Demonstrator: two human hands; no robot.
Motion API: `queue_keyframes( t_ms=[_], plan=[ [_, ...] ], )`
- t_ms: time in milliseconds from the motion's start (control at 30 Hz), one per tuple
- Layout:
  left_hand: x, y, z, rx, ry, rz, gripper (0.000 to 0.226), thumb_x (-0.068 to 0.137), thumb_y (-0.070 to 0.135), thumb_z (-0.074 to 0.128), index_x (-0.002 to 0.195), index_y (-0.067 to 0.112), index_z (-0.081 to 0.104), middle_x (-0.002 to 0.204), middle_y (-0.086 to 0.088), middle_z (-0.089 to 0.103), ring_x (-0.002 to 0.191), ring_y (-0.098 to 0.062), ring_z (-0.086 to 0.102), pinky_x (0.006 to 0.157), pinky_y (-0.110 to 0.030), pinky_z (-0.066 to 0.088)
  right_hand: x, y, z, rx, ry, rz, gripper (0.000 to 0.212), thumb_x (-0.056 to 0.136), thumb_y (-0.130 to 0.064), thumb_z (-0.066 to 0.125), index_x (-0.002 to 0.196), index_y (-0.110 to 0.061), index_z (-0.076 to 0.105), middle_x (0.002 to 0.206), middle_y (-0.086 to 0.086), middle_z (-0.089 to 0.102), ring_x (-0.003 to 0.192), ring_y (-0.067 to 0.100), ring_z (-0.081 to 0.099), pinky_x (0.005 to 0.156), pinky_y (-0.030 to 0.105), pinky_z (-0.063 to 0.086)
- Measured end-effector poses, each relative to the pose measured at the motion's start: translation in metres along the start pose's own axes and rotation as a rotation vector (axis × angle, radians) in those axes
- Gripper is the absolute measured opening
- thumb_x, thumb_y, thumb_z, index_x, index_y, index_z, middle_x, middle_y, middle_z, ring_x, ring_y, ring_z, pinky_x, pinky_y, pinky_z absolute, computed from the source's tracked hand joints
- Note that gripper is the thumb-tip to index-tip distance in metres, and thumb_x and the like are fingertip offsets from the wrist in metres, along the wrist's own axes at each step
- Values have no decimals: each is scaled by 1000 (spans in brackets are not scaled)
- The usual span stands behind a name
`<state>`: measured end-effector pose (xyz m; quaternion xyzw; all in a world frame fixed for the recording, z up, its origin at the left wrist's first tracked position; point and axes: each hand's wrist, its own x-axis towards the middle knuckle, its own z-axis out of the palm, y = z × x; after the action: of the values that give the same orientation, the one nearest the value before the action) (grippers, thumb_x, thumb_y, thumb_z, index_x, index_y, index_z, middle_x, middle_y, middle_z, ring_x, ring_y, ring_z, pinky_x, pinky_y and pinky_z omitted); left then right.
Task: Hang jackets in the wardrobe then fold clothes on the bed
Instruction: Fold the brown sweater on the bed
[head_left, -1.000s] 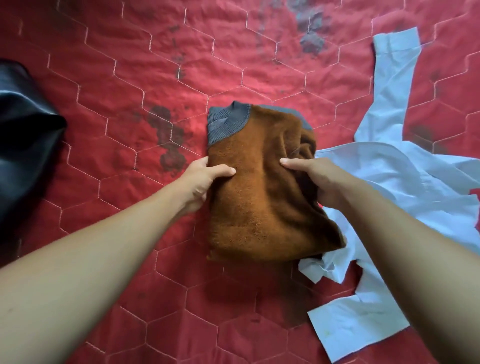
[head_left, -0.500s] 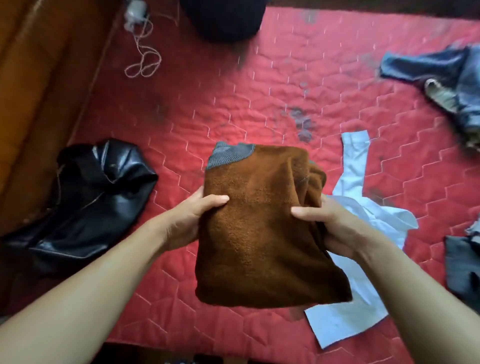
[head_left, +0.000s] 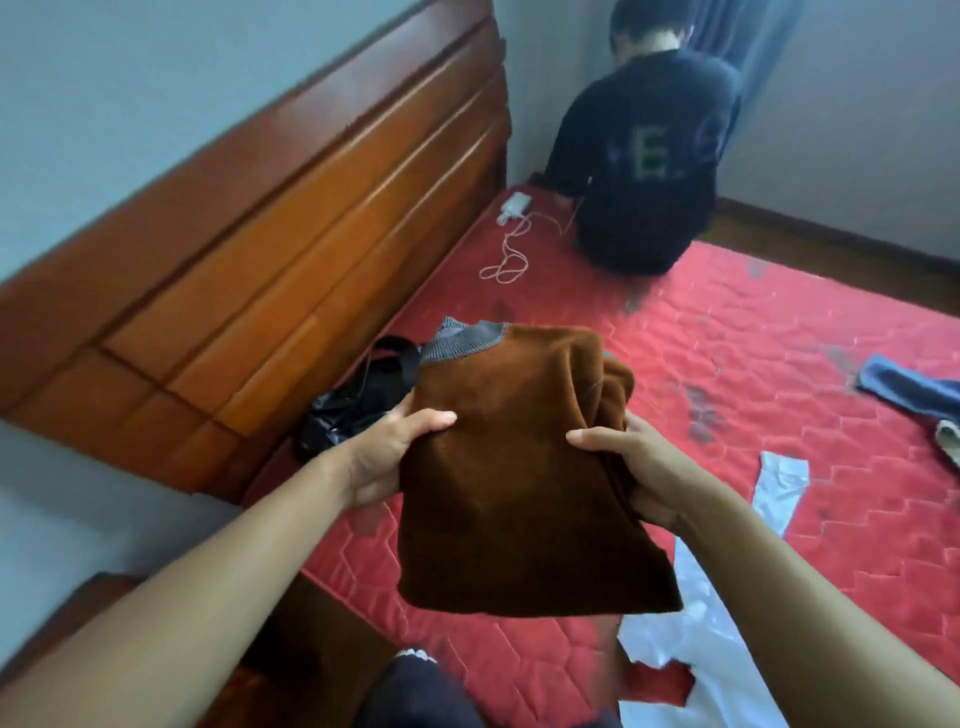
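Observation:
A folded brown fleece sweater (head_left: 524, 467) with a grey ribbed collar hangs in the air above the red quilted bed (head_left: 779, 374). My left hand (head_left: 389, 457) grips its left edge, thumb on top. My right hand (head_left: 634, 467) grips the right edge the same way, fingers hidden under the cloth. A light blue shirt (head_left: 696, 634) lies spread on the bed below and to the right. A black leather jacket (head_left: 353, 400) lies crumpled by the headboard, partly hidden behind the sweater.
A wooden headboard (head_left: 291, 244) runs along the left. Another person in a dark top (head_left: 644, 171) sits at the bed's far corner. A white charger with its cable (head_left: 511, 234) lies near them. Blue jeans (head_left: 909, 389) lie at the right edge.
Both hands have lifted the folded sweater off the bed and hold it up. The view has risen and swung left, bringing the headboard and the other person into sight.

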<state>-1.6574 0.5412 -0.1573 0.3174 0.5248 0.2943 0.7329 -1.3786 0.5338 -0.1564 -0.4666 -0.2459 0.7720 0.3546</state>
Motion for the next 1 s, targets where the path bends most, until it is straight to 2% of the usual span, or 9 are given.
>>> queue_keyframes(
  t_ms=[133, 300, 433, 567, 733, 800, 867, 933, 1000],
  plan=[
    [-78, -13, -32, -92, 171, 109, 49, 93, 17, 63, 139, 32, 53, 130, -8, 68, 116, -25, 67, 100, -40, 53, 0, 2, 60, -60, -185, 75, 50, 87, 6, 63, 135, -5, 55, 121, 28, 68, 108, 43, 69, 80, 45, 61],
    [-195, -58, -76, -261, 425, 217, 55, 87, 12, 68, 138, 26, 55, 126, -16, 69, 110, -30, 69, 92, -41, 58, -8, 33, 163, -226, -443, 211, 46, 88, 4, 61, 133, -4, 56, 122, 28, 68, 112, 43, 68, 84, 46, 61],
    [-296, -108, -99, -350, 653, 263, 38, 95, 13, 58, 132, 24, 59, 125, -13, 70, 113, -28, 69, 95, -39, 55, -22, 80, 248, -385, -626, 322, 45, 89, 3, 62, 133, -3, 57, 122, 26, 69, 112, 41, 68, 88, 46, 61],
    [-391, -165, -110, -477, 883, 270, 27, 95, 13, 57, 120, 16, 67, 113, -11, 75, 97, -22, 74, 75, -29, 60, -45, 141, 333, -535, -820, 414, 49, 88, 3, 63, 136, -6, 56, 124, 24, 69, 113, 41, 68, 87, 44, 61],
    [-501, -239, -124, -590, 1134, 402, 43, 84, 15, 65, 119, 38, 72, 118, -4, 74, 108, -22, 71, 90, -37, 55, -95, 229, 433, -712, -1033, 503, 43, 91, 2, 61, 133, -8, 58, 122, 23, 70, 113, 41, 68, 91, 45, 60],
    [-544, -269, -132, -663, 1214, 410, 54, 89, 11, 65, 138, 30, 56, 125, -8, 71, 114, -28, 68, 95, -41, 54, -118, 267, 470, -775, -1100, 530, 46, 90, 0, 63, 135, -10, 57, 123, 21, 70, 113, 40, 68, 98, 50, 56],
    [-585, -300, -140, -697, 1268, 414, 56, 91, 11, 66, 143, 24, 50, 128, -10, 69, 117, -29, 66, 101, -44, 52, -141, 305, 506, -822, -1155, 547, 49, 88, -2, 66, 135, -13, 57, 122, 18, 72, 112, 38, 69, 100, 51, 52],
    [-623, -324, -149, -718, 1309, 425, 58, 89, 16, 69, 144, 25, 50, 129, -8, 69, 118, -28, 66, 106, -47, 48, -164, 339, 541, -845, -1208, 564, 47, 89, -1, 65, 133, -15, 58, 119, 17, 73, 109, 37, 71, 95, 50, 55],
    [-660, -341, -158, -762, 1352, 434, 47, 94, 16, 65, 138, 28, 54, 126, -5, 71, 114, -25, 69, 100, -43, 52, -187, 370, 574, -868, -1282, 580, 43, 91, 0, 62, 132, -14, 58, 118, 17, 73, 107, 36, 72, 84, 44, 61]
  ],
)
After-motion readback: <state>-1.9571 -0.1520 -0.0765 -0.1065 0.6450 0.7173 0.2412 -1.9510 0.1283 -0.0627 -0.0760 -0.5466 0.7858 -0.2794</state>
